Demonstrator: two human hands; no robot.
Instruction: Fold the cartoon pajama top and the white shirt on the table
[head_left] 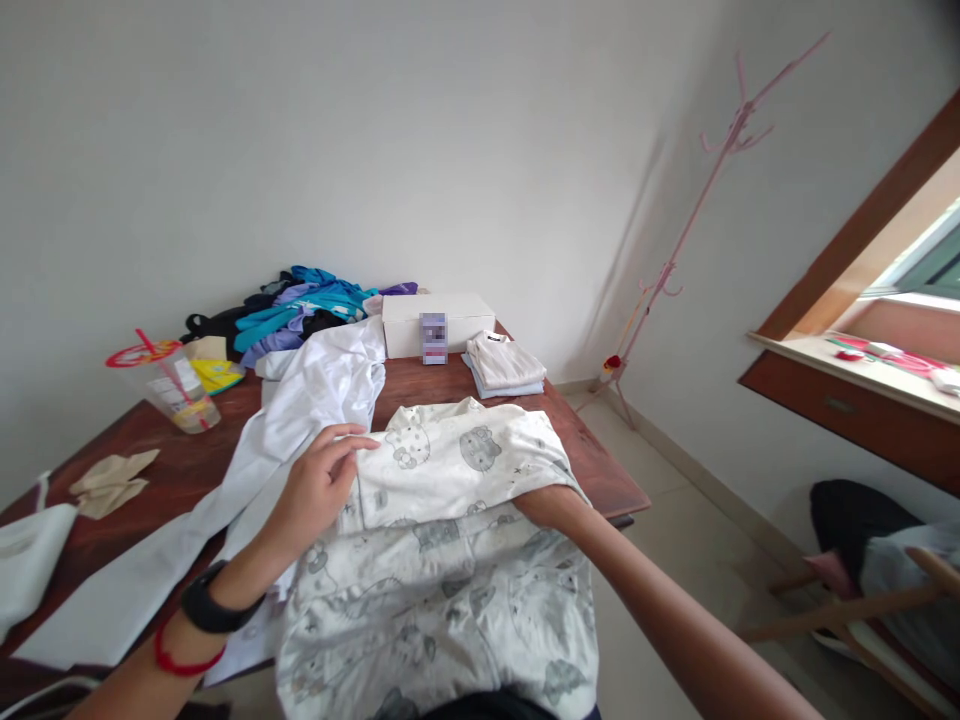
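A white garment (450,590) printed with grey cat faces lies over the front of the wooden table, its far part folded over in a band. My left hand (324,478) rests at the left edge of that band, fingers bent and touching the cloth; whether it pinches any fabric is unclear. On the right, my right hand (551,505) reaches under the folded layer, and its fingers are hidden by the cloth. A white garment (315,400) with long sleeves lies to the left, partly beneath my left forearm.
Behind are a white box (465,315), a small purple box (433,338), folded clothes (506,362) and a clothes pile (307,305). A plastic cup (176,385) with straw stands left. A pink coat rack (694,215) and wooden chair (862,605) are right.
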